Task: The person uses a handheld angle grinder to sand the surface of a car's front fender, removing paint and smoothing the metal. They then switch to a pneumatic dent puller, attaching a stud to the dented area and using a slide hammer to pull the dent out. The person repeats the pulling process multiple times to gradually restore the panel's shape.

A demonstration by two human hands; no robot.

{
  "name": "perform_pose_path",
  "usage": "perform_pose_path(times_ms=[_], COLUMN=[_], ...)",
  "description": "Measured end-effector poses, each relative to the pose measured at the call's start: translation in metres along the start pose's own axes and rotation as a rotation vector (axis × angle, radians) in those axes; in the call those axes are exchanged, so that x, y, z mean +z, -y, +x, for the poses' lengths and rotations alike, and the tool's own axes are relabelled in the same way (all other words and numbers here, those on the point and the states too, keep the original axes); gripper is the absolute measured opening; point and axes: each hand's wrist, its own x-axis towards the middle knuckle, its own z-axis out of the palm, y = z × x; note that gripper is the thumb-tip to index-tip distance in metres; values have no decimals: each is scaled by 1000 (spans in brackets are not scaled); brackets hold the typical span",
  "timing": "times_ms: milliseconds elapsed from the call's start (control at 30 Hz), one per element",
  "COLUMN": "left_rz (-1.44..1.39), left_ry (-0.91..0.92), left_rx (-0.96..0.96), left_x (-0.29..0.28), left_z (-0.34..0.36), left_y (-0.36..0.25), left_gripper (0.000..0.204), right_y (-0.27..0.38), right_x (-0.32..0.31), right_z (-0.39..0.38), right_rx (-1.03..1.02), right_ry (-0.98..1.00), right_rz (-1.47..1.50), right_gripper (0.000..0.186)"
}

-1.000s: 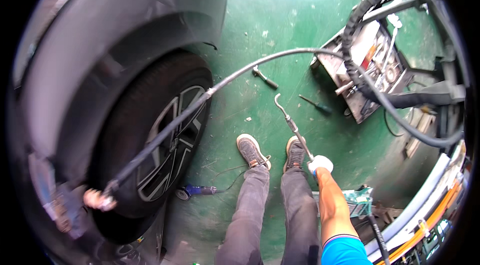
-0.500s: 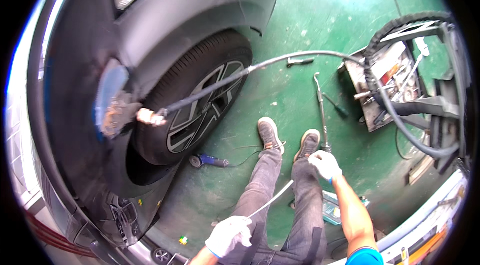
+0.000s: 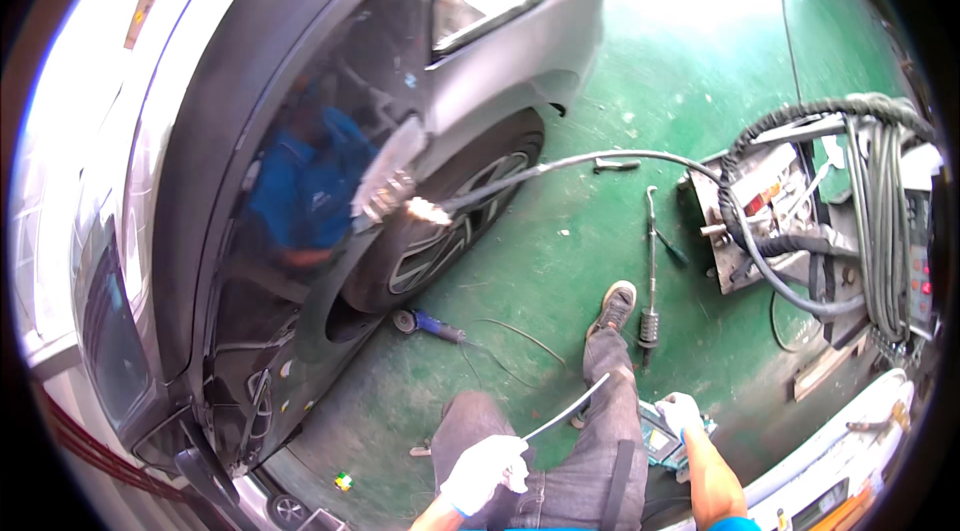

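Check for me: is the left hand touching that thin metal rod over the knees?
Touching. The head view shows the gloved left hand closed around the lower end of the thin metal rod, which runs up and right from the fist with no gap.

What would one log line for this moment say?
left hand: gloved, grips thin metal strip | right hand: gloved, on small teal device | slide hammer: lying on green floor | grey car: at left

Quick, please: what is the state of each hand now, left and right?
Left hand: white glove, closed on a thin bent metal rod.
Right hand: white glove, resting on a small teal box-shaped device; grip cannot be told.
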Motion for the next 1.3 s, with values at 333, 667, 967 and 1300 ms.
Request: perform_pose_path(times_ms=[333, 667, 967, 1300], left_rz=[-51, 190, 253, 297], left_ry=[-115, -71, -13, 2], left_rx=[145, 25, -95, -123], left_x=[-98, -174, -181, -155], left_z=[30, 30, 55, 55], left_y=[-41, -117, -108, -116], left_gripper=[23, 27, 26, 28], right_y=[353, 491, 503, 505], right_x=[4, -19, -17, -40], right_z=[-106, -158, -148, -153], right_rx=[-830, -1118, -1516, -1187], right_ry=[-279, -345, -664, 40], right_rz=[297, 240, -148, 272], right_gripper=[28, 32, 16, 30])
